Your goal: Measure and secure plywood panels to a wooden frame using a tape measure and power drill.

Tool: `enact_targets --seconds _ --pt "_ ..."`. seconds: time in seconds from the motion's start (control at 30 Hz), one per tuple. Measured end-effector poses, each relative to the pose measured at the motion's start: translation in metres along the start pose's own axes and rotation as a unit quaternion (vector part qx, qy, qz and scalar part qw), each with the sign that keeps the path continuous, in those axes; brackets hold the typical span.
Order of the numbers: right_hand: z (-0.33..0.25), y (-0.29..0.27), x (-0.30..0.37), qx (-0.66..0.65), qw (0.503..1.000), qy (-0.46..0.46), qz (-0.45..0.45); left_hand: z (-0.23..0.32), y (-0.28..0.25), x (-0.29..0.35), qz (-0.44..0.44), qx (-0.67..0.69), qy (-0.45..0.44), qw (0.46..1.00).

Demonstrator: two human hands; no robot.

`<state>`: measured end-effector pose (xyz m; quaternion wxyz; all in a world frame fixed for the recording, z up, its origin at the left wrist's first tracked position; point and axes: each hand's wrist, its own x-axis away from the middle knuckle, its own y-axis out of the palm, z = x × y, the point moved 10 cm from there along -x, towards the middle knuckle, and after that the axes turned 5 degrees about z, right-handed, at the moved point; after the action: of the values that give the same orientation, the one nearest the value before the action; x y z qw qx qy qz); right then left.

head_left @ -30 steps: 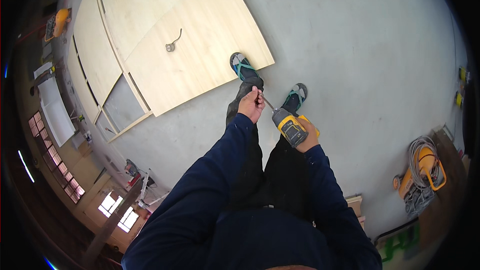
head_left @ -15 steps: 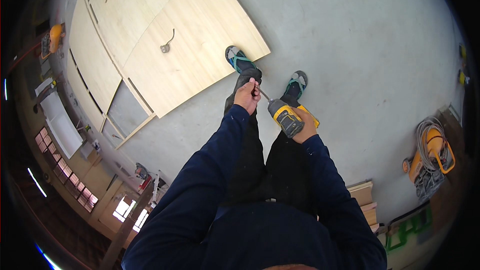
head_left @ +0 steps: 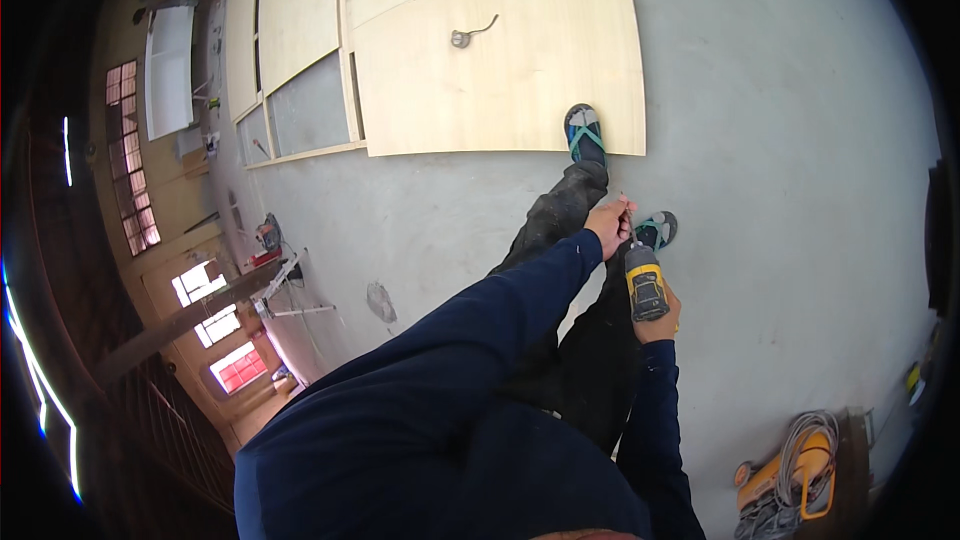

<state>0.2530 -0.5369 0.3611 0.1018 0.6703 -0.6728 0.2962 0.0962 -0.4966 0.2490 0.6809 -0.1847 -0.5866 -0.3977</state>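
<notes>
My right hand (head_left: 656,320) is wrapped round the grip of a yellow and black cordless drill driver (head_left: 646,285). Its long thin bit (head_left: 633,236) points away from me, up to my left hand (head_left: 611,225). The fingers of that hand are pinched together at the bit's tip; whatever small thing is between them is too small to make out. Beyond the hands lies a pale plywood panel (head_left: 500,90) on the floor, with my left sandalled foot (head_left: 584,132) on its near right corner. My right foot (head_left: 656,230) stands on the concrete.
A small round grey object with a dark tail (head_left: 461,39) lies on the panel. Wooden framing (head_left: 310,152) shows at its left. An orange machine with a coiled cable (head_left: 805,465) stands at lower right. A tool with a metal stand (head_left: 283,275) sits at left.
My view has turned, so panel, feet and hands appear further right. The drill driver now points more straight ahead. Both hands keep their holds, and my left foot stays on the panel.
</notes>
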Motion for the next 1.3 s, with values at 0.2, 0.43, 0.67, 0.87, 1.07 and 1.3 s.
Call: enact_targets --seconds 0.2,0.43,0.67,0.87,1.07,1.3 --pt "-0.003 0.001 0.003 0.024 0.999 0.010 -0.023 -0.006 -0.005 0.006 -0.002 0.001 -0.004 1.000" --pt "-0.001 0.016 0.006 0.114 0.990 -0.037 -0.068 -0.008 -0.039 0.018 0.033 0.033 0.007 0.999" --pt "-0.033 0.057 0.020 0.177 0.970 -0.097 -0.136 -0.006 -0.108 0.030 0.058 0.051 0.006 0.997" --pt "-0.045 0.120 0.032 0.202 0.950 -0.089 -0.221 -0.001 -0.171 0.045 0.076 0.152 0.001 0.985" --pt "-0.066 0.224 0.060 0.313 0.879 -0.211 -0.292 0.011 -0.268 0.056 0.128 0.296 -0.012 0.947" --pt "-0.108 0.360 0.097 0.329 0.830 -0.246 -0.376 0.076 -0.390 0.096 0.161 0.356 0.059 0.918"
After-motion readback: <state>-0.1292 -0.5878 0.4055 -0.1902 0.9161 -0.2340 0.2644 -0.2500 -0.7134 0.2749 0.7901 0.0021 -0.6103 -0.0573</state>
